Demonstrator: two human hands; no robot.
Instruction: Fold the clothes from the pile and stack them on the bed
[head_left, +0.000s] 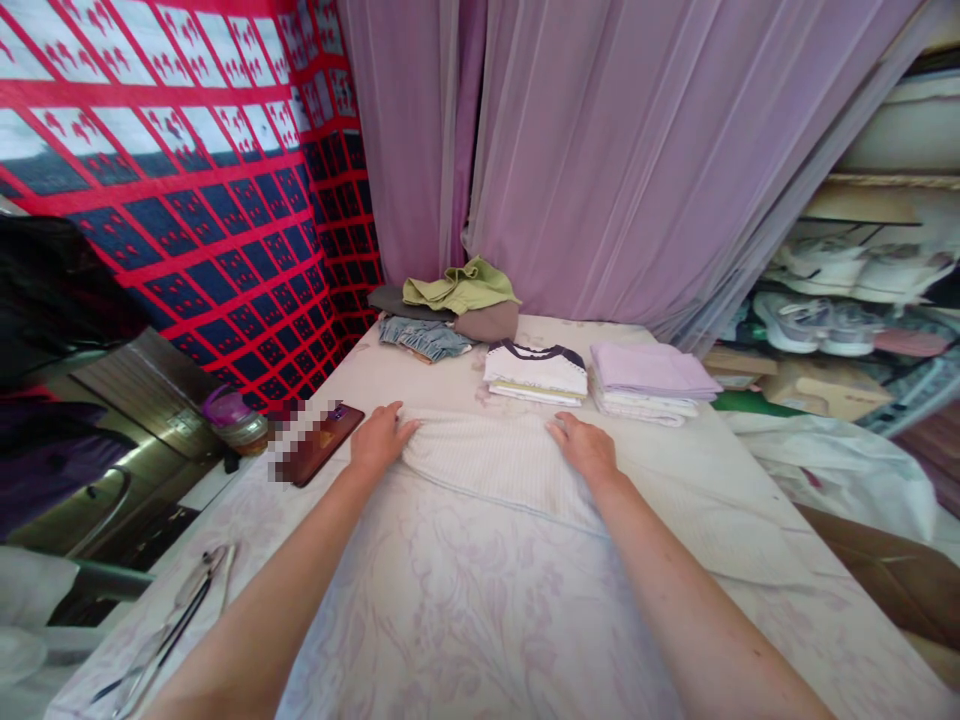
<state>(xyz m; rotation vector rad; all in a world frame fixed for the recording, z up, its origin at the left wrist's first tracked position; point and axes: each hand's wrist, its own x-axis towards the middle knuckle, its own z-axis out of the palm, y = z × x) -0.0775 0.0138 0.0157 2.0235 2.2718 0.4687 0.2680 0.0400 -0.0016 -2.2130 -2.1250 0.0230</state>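
Between the desk's (457, 620) side edges, left hand (376, 438) and right hand (589, 447) touch the striped cloth (491, 462); whether fingers pinch is unclear. Even outward tension should flatten creases.

Pale ribbed cloth (487, 465), spread out flat.
Off-white with fine stripes, it lies lightly creased on the floral-patterned cover (465, 610), its near edge (a thin bluish line) running in a shallow curve.
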